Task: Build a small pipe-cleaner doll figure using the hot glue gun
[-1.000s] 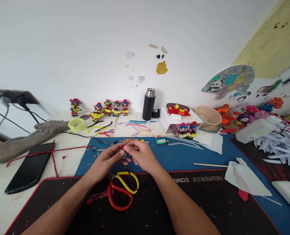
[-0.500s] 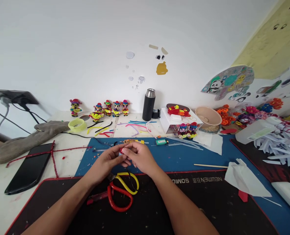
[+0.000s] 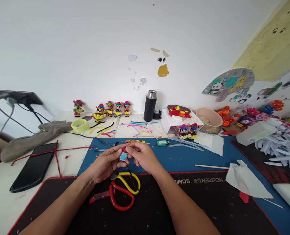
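Observation:
Between my two hands is a small fuzzy piece [image 3: 123, 156], light blue below with a red glittery top, like pipe-cleaner work. My left hand [image 3: 105, 164] grips it from the left with thumb and fingers. From the right, the thumb and fingers of my right hand [image 3: 141, 156] pinch its red top. Just below the hands, scissors [image 3: 121, 199] with one red and one yellow handle lie on the black mat [image 3: 149, 212]. A red cutter [image 3: 99, 196] rests beside them. Fingers hide part of the piece.
Several small figures [image 3: 110, 108] stand along the wall. Pipe cleaners [image 3: 102, 130], a black thermos [image 3: 150, 106] and a white box [image 3: 168, 120] are behind the blue mat [image 3: 179, 158]. A phone [image 3: 34, 168] lies left; a thin stick [image 3: 211, 166] and white tissue [image 3: 245, 179] lie right.
The small piece has turned or come out between my fingers, so its light blue part now shows more. My left hand has opened out slightly beneath it. The view has shifted a little.

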The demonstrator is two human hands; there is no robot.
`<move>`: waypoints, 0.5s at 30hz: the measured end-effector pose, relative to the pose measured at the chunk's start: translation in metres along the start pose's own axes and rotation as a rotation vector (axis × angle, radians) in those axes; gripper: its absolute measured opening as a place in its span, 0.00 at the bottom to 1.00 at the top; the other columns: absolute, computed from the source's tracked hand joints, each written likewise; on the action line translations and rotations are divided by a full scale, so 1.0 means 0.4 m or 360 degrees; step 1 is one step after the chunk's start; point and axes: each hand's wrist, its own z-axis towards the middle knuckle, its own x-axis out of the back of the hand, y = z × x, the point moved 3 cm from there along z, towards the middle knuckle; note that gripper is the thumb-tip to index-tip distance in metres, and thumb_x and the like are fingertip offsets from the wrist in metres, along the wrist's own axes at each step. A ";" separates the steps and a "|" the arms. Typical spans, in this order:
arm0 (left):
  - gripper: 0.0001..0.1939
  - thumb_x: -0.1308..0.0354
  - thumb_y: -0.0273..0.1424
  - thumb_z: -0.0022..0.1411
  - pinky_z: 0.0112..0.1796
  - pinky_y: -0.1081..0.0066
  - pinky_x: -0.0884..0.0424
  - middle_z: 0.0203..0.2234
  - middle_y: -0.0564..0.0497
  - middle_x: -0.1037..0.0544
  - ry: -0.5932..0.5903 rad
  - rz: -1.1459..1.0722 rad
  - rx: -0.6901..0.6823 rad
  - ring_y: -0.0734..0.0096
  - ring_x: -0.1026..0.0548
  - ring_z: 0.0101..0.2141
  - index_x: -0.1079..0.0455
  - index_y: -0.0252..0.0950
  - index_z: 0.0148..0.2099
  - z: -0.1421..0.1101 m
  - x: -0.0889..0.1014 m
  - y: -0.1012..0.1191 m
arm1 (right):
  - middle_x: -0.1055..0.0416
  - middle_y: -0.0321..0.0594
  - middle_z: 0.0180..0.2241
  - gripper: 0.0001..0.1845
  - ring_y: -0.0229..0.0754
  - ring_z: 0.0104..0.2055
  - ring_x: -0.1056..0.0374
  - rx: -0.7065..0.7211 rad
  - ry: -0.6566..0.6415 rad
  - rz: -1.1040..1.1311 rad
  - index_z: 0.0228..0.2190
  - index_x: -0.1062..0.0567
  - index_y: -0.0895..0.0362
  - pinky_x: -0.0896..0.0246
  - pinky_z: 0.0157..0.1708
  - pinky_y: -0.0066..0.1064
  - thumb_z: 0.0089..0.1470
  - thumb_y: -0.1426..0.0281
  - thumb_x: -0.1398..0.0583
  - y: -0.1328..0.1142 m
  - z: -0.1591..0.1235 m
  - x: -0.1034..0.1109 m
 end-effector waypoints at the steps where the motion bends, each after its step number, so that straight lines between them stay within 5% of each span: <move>1: 0.16 0.28 0.28 0.65 0.34 0.75 0.19 0.35 0.44 0.15 -0.0006 -0.0022 -0.0001 0.68 0.17 0.32 0.18 0.33 0.55 0.001 0.000 -0.002 | 0.28 0.31 0.26 0.21 0.30 0.16 0.42 0.0008 -0.0008 0.0006 0.40 0.21 0.58 0.50 0.15 0.25 0.59 0.52 0.33 -0.002 -0.001 -0.001; 15: 0.17 0.22 0.36 0.57 0.33 0.77 0.20 0.32 0.46 0.16 0.0017 -0.0094 0.0050 0.70 0.17 0.30 0.19 0.32 0.42 0.004 -0.006 -0.017 | 0.27 0.32 0.24 0.22 0.30 0.15 0.44 0.0026 -0.0021 0.0058 0.37 0.22 0.58 0.51 0.15 0.25 0.58 0.50 0.33 -0.002 0.002 0.004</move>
